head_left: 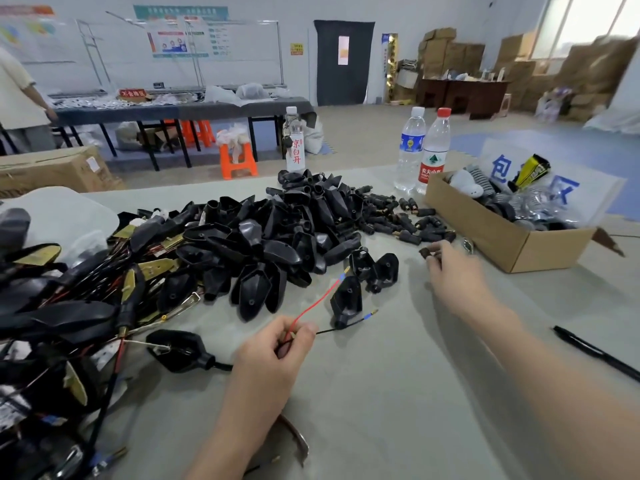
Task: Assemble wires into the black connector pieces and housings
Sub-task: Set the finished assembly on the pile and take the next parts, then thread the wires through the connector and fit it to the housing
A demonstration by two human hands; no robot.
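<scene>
1. The left hand (273,355) pinches the red wire (313,306) and the black wire (360,318) together between thumb and fingertips, low over the table (398,393), in front of the heap of housings (270,244)
2. Both wires look thin, limp and very light; the small terminals at their free ends probably bend easily, so holding the insulation just behind a terminal should steer it best
3. The black wire reaches the neck of one housing (346,299); whether it passes through is unclear
4. That housing looks like a light, smooth, slightly flexible shell, best held across its broad body
5. The right hand (453,268), blurred, curls over a small connector piece (428,252); I cannot tell if it pinches or only touches it. The piece looks rigid and likely to roll
</scene>
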